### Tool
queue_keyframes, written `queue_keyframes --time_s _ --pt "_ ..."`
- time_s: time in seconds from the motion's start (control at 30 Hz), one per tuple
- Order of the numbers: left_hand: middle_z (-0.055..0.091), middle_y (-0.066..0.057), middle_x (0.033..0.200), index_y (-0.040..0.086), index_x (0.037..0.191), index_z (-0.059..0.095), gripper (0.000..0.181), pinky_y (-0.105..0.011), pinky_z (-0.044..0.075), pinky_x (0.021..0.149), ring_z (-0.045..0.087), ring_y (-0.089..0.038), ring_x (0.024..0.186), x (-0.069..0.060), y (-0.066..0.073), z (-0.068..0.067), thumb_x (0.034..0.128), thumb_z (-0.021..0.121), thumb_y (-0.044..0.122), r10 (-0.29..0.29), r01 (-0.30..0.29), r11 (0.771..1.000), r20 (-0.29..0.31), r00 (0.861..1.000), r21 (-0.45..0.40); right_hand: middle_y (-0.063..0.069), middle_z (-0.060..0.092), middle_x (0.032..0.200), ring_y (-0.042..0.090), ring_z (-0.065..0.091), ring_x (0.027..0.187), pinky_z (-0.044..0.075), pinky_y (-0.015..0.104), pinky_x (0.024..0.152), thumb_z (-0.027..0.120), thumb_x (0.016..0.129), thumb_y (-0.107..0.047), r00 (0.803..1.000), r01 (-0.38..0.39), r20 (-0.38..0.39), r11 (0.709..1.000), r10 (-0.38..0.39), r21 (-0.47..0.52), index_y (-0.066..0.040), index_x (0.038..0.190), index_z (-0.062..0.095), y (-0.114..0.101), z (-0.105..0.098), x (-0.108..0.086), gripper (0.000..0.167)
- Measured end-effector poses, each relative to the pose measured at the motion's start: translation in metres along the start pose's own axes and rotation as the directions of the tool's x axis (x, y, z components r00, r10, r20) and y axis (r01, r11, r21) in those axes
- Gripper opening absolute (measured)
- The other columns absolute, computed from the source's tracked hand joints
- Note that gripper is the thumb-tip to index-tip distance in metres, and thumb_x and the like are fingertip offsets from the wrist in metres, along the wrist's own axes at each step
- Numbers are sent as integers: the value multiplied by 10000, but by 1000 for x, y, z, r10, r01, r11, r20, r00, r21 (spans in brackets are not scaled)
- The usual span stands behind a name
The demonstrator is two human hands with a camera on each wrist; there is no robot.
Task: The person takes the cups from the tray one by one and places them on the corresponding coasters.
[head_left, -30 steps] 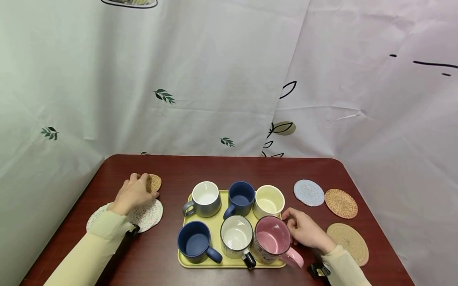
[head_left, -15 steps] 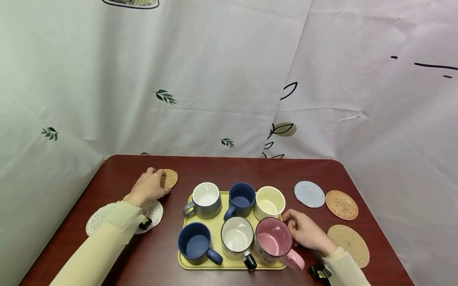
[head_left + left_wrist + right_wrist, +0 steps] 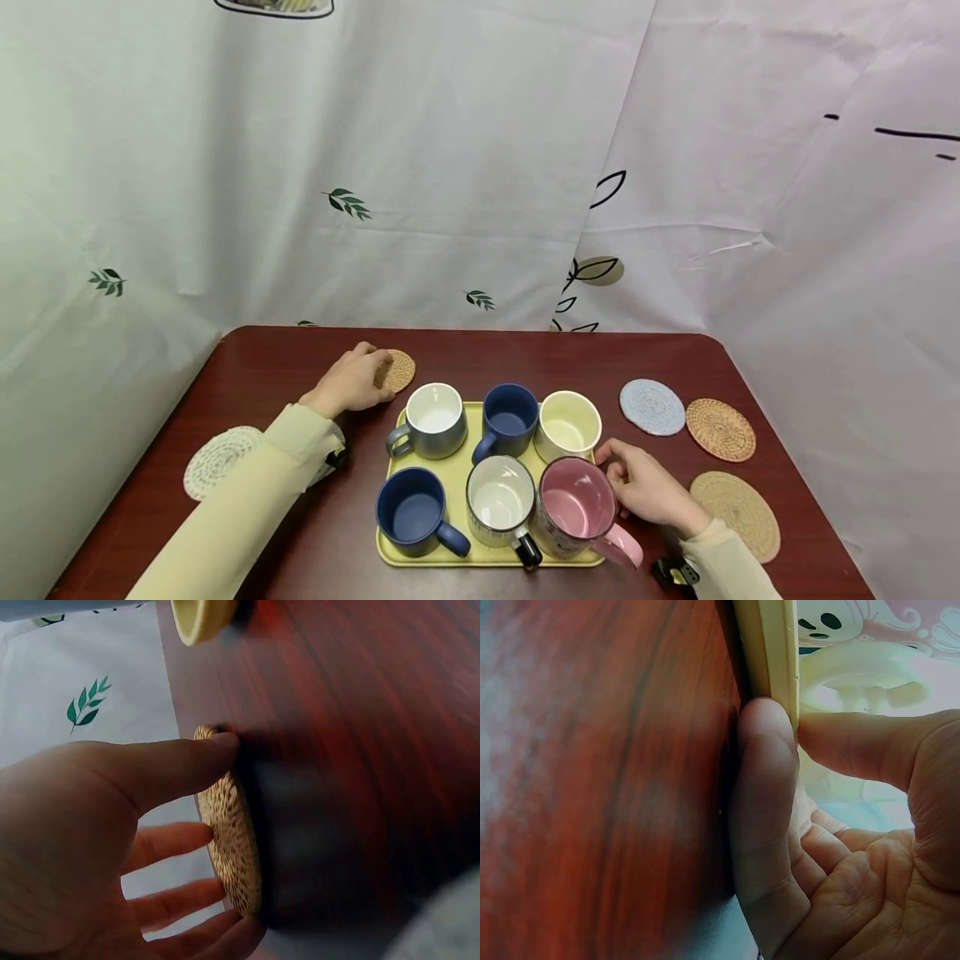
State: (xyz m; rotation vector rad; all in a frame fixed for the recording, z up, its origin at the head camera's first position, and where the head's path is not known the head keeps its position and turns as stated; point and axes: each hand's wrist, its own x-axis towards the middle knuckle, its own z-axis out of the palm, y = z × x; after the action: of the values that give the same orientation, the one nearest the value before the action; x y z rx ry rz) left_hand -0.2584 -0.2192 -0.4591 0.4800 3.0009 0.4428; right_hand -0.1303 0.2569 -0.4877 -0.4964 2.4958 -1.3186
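At the back of the table, left of its middle, my left hand [image 3: 351, 386] holds a small round woven coaster [image 3: 401, 371]. In the left wrist view the thumb and fingertips grip opposite edges of this coaster [image 3: 238, 851], which lies low over the tabletop. My right hand [image 3: 647, 485] is at the right side of a yellow tray [image 3: 452, 483]. The right wrist view shows its thumb and a finger pinching the tray's edge [image 3: 771, 645]. On the tray stand a grey mug [image 3: 435, 433], two blue mugs, a cream mug [image 3: 567, 425], a white mug with a black handle [image 3: 500, 504] and a pink mug [image 3: 576, 508].
A white coaster [image 3: 216, 462] lies at the left; another pale one is mostly hidden under the left sleeve [image 3: 285, 450]. On the right lie a light blue coaster [image 3: 652, 407], an orange-brown coaster [image 3: 722, 429] and a beige coaster [image 3: 742, 515]. A curtain [image 3: 450, 167] hangs behind the table.
My left hand has moved right and farther back with the small woven coaster, from above the white coasters to behind the grey mug. My right hand stays at the tray's edge.
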Motion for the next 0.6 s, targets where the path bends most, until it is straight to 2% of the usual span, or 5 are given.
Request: queue_keyframes --time_s 0.13,0.4,0.6 --pt "553 -269 1376 41 1347 636 584 -603 463 1038 560 -496 1226 8 9 1 846 832 269 42 -42 999 7 999 4 -49 496 631 33 524 432 476 260 431 529 893 100 1000 -3 3 1000 3 -2 6 1103 572 0 -1 0 234" --pt "510 -253 1463 73 1393 619 599 -606 451 1073 513 -486 1312 17 23 2 863 819 266 68 -67 997 47 997 -28 -48 508 633 36 517 431 473 253 432 535 899 86 1000 -15 16 1000 15 1 1 1119 573 3 0 1 238" --pt "509 -236 1469 95 1394 620 587 -591 437 1093 517 -468 1311 24 31 6 865 817 259 103 -102 995 58 993 -16 -44 506 628 34 514 427 475 254 432 527 890 94 1000 -13 14 1000 13 4 4 1117 570 1 -1 0 248"
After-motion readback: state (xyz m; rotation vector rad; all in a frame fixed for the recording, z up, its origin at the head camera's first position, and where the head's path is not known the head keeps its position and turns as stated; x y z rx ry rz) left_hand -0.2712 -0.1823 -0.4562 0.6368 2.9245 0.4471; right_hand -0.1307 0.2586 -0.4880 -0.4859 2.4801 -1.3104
